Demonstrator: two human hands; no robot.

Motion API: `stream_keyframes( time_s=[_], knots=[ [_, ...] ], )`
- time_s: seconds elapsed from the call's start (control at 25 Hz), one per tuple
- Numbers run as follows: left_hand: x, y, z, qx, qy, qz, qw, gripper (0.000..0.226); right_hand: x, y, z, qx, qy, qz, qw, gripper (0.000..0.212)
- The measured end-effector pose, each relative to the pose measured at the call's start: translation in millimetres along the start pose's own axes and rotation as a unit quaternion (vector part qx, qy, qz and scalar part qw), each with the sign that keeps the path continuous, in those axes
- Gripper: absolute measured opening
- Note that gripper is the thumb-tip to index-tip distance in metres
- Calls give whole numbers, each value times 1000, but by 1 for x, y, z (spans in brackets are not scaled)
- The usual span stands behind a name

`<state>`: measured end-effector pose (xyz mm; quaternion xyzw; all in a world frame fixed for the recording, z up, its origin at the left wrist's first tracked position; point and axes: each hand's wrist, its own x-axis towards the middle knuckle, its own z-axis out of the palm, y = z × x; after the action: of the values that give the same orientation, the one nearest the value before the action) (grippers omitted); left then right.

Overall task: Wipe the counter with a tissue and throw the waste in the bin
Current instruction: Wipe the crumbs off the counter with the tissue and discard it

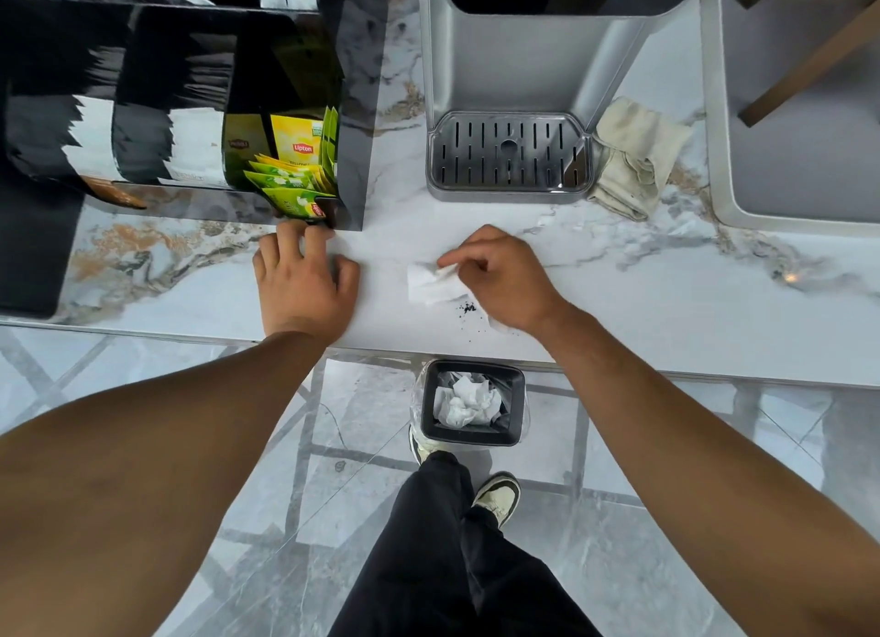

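Observation:
A white tissue [428,281] lies on the marble counter [643,293], and my right hand [505,274] pinches its right edge with curled fingers. Dark crumbs [468,308] are scattered on the counter just below the tissue, beside my wrist. My left hand [305,279] rests on the counter to the left with its fingers bent, holding nothing, close to the black organiser's front corner. On the floor under the counter edge stands a small black bin [516,403] lined with a clear bag and holding crumpled white tissues.
A black organiser [352,112] with tea sachets and dark packets stands at the left. A grey machine with a slotted drip tray [509,155] stands behind the tissue, a crumpled beige cloth [633,160] to its right. A sink rim [714,160] is far right. My feet stand beside the bin.

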<state>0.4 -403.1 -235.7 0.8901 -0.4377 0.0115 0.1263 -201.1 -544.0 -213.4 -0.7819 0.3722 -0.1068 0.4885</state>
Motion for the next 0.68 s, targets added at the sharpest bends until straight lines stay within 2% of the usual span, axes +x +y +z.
stream_keyframes(
  time_s=[0.04,0.08,0.12,0.2,0.24,0.28,0.36,0.52,0.68],
  knots=[
    [0,0,0,-2,1,1,1000,34,-5,-1,1,11,-2,-2,1000,30],
    [0,0,0,-3,3,2,1000,33,-10,-1,-2,23,34,3,999,31],
    [-1,0,1,-3,3,2,1000,33,-15,2,-7,33,108,20,993,32],
    [-1,-1,1,-2,4,1,1000,33,-27,13,-23,36,305,89,948,32],
    [0,-1,1,-2,5,1,1000,33,-34,20,-30,25,383,133,914,32],
    [0,0,1,-1,6,1,1000,33,-43,26,-34,4,428,173,887,33],
    [0,0,1,0,8,3,1000,33,-59,30,-25,-27,442,221,869,34],
    [-1,0,1,-2,9,5,1000,32,-80,3,32,-23,403,205,892,31],
    [-1,1,1,-3,11,4,1000,32,-84,-24,77,55,396,195,896,30]
  ],
)
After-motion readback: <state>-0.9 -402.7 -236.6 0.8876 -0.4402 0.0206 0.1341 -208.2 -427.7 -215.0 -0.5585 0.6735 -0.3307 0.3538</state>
